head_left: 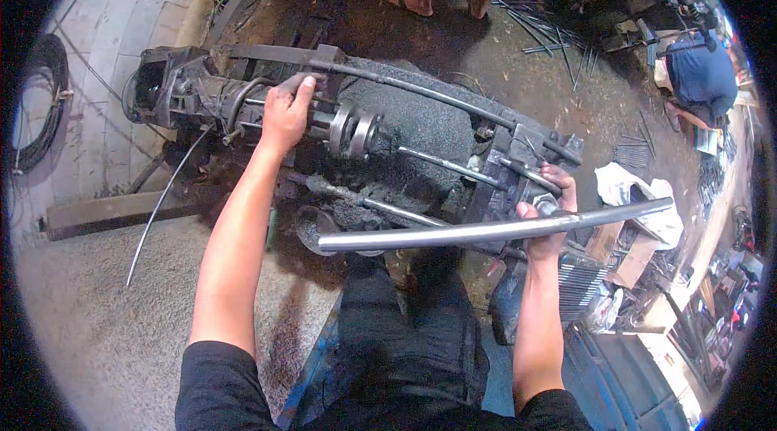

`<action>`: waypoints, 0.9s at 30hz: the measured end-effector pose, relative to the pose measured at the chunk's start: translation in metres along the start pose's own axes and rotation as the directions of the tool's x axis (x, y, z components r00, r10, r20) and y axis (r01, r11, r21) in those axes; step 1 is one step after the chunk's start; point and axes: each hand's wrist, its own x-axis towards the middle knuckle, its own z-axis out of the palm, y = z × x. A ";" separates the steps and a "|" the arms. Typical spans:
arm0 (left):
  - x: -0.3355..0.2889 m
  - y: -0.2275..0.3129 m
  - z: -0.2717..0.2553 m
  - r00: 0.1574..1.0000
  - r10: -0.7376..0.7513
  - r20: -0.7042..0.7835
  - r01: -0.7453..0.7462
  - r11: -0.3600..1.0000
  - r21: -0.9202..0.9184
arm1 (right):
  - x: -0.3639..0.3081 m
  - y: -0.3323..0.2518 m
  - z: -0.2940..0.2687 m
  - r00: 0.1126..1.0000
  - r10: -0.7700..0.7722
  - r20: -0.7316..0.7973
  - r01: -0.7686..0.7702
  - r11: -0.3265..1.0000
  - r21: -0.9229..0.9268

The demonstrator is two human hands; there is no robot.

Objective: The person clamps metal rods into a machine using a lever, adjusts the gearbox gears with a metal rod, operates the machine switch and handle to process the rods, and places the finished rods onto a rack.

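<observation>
My left hand (285,117) is closed at the machine (235,99), fingers curled and thumb pointing up; what it grips is hidden beneath it. Right of it sits a shiny round chuck-like part (354,131). My right hand (553,203) is curled round a dark metal handle (530,175) at the machine's right end, beside a hexagonal nut (548,203). A long steel bar (421,235) crosses in front of this hand near the wrist; whether the hand bears it I cannot tell. A shorter steel rod (437,162) points left from the block behind the handle.
Dark metal shavings (413,111) fill the machine bed. A long rail (413,89) runs along its far side. Beyond stand a person's feet (413,2); another person (700,71) crouches at far right. Loose rods (538,30) lie on the floor, and a white sack (639,196) lies right.
</observation>
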 end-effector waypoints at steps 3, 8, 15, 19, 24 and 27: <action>0.000 0.003 -0.001 1.000 0.017 -0.001 -0.017 1.000 0.016 | 0.001 -0.004 0.004 1.000 0.002 0.014 -0.002 1.000 -0.031; 0.000 0.009 0.002 0.999 0.036 -0.011 -0.036 0.999 -0.029 | 0.000 -0.002 0.007 1.000 0.002 -0.007 -0.003 0.999 -0.047; 0.001 0.012 -0.001 0.998 0.036 -0.043 -0.038 0.998 -0.053 | 0.003 -0.003 0.015 0.997 -0.067 -0.039 0.066 0.998 -0.023; 0.000 0.011 0.001 0.998 0.047 -0.042 -0.051 0.996 -0.076 | 0.003 -0.002 0.019 0.999 -0.047 0.006 0.047 0.998 -0.047; 0.000 0.010 0.003 0.998 0.037 -0.057 -0.042 0.996 -0.080 | 0.004 -0.005 0.043 0.999 -0.034 -0.030 0.033 0.999 -0.031; 0.002 0.008 0.003 0.996 0.047 -0.078 -0.052 0.996 -0.066 | 0.003 -0.005 0.045 0.998 -0.018 -0.059 0.018 1.000 0.012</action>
